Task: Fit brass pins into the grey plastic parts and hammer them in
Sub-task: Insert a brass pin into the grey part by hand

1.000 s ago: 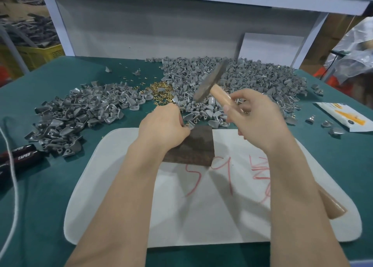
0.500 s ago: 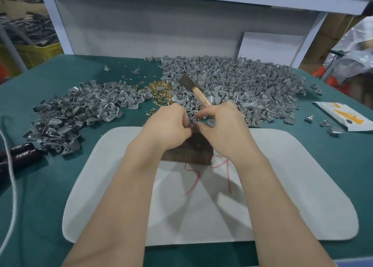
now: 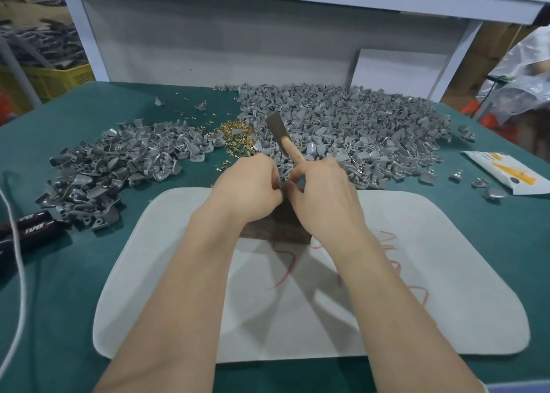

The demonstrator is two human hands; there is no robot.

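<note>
While the right hand (image 3: 324, 198) grips the hammer (image 3: 282, 138), the left hand (image 3: 247, 190) curls just beside it. Its hold is hidden.

Head-worn camera looks forward and down, close over the table (image 3: 89, 273).

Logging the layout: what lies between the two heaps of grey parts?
A small heap of brass pins, lying on the green tabletop, in the head view.

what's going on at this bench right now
A person is fitting brass pins into grey parts. The right hand grips the hammer, head pointing away. Its fingertips meet the left hand over the block on the mat, pinching something small, likely a part.
</note>
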